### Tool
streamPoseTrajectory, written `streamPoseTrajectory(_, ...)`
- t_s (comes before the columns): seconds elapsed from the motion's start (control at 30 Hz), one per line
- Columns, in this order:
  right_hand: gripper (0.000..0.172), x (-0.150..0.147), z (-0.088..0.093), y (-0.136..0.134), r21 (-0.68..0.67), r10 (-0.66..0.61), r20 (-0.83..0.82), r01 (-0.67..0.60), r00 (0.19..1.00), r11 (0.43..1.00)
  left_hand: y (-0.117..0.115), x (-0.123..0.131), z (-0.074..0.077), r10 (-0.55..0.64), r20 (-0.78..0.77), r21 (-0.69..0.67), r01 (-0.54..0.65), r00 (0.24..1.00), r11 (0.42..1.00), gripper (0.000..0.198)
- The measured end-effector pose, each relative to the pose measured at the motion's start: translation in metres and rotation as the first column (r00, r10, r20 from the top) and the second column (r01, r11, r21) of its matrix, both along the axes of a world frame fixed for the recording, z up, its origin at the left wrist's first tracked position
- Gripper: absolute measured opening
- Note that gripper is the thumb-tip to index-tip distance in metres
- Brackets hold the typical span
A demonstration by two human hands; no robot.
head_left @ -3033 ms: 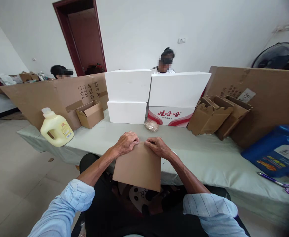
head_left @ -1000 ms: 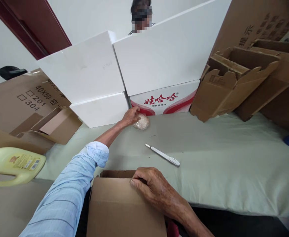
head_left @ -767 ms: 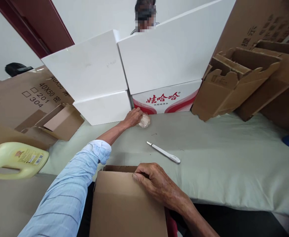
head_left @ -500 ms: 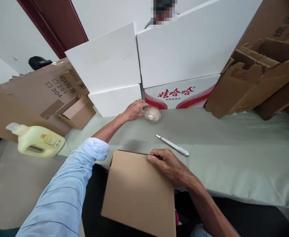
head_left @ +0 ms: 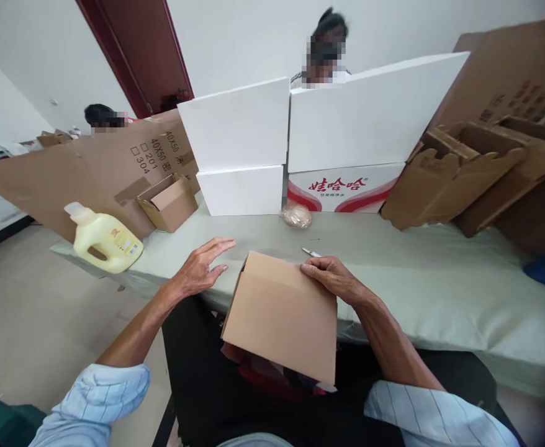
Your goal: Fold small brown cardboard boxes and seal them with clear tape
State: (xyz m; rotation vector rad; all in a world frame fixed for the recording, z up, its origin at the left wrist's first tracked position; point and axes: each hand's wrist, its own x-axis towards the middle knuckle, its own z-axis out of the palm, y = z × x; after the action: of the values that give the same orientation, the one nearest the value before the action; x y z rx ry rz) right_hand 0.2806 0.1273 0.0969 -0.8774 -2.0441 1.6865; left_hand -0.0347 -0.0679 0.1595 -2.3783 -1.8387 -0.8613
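My right hand (head_left: 331,277) grips the far right edge of a brown cardboard box (head_left: 284,316), thumb on top, the box tilted above my lap. To the left of the box, my left hand (head_left: 202,268) hovers with fingers stretched out and thumb apart, holding nothing. Beyond, on the green-covered table (head_left: 421,273), a clear plastic-wrapped round bundle (head_left: 297,215) rests against the white boxes. Just past my right hand lies a thin scalpel-like knife (head_left: 310,252), its handle mostly hidden behind that hand.
A yellow detergent jug (head_left: 107,239) and a small open carton (head_left: 170,202) stand at the left. White boxes (head_left: 347,133) form a wall at the back, and brown cartons (head_left: 449,167) stand at the right. A person (head_left: 326,49) is behind the boxes.
My left hand has let go of the plastic-wrapped bundle and drawn back towards me, beside the box. The box is tilted more, and the view has shifted to take in more of the room.
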Motion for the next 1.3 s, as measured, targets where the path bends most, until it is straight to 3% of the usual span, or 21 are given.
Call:
streamPoseTrajectory(0.2,0.071,0.003,0.006,0.003,-0.165,-0.070,-0.029,0.064,0.997,0.984,-0.048,0.013,-0.025,-0.034,-0.251,-0.047,0.023,0.967,0.999,0.107)
streamPoseTrajectory(0.4,0.062,0.004,0.008,0.012,-0.294,-0.069,-0.030,0.057,0.997,0.954,-0.061,0.023,-0.042,-0.109,-0.458,0.064,0.155,0.882,0.986,0.103)
streamPoseTrajectory(0.7,0.044,-0.005,0.006,0.013,-0.282,-0.065,0.038,0.073,0.997,0.957,-0.065,0.032,-0.029,-0.216,-0.379,0.052,0.254,0.900,0.966,0.107)
streamPoseTrajectory(0.83,0.041,-0.013,0.006,0.006,-0.242,-0.078,0.060,0.091,0.995,0.966,-0.063,0.038,-0.024,-0.223,-0.216,0.087,0.247,0.950,0.965,0.106)
streamPoseTrajectory(0.93,0.044,-0.021,0.007,0.010,-0.065,-0.147,0.055,0.150,0.988,0.987,-0.059,0.037,-0.026,-0.186,-0.003,0.068,0.186,0.983,0.980,0.122)
streamPoseTrajectory(1.03,0.049,-0.026,0.005,0.023,0.190,-0.238,0.091,0.218,0.967,0.957,-0.056,0.031,-0.034,-0.104,0.218,0.016,0.103,0.970,0.995,0.132)
streamPoseTrajectory(1.17,0.035,-0.019,0.000,0.041,0.457,-0.391,0.187,0.273,0.901,0.847,-0.050,0.023,-0.047,0.000,0.453,-0.040,0.020,0.892,0.999,0.129)
streamPoseTrajectory(1.3,0.026,-0.001,-0.014,0.044,0.656,-0.531,0.321,0.221,0.784,0.721,-0.044,0.018,-0.057,0.060,0.580,-0.059,-0.032,0.812,0.998,0.123)
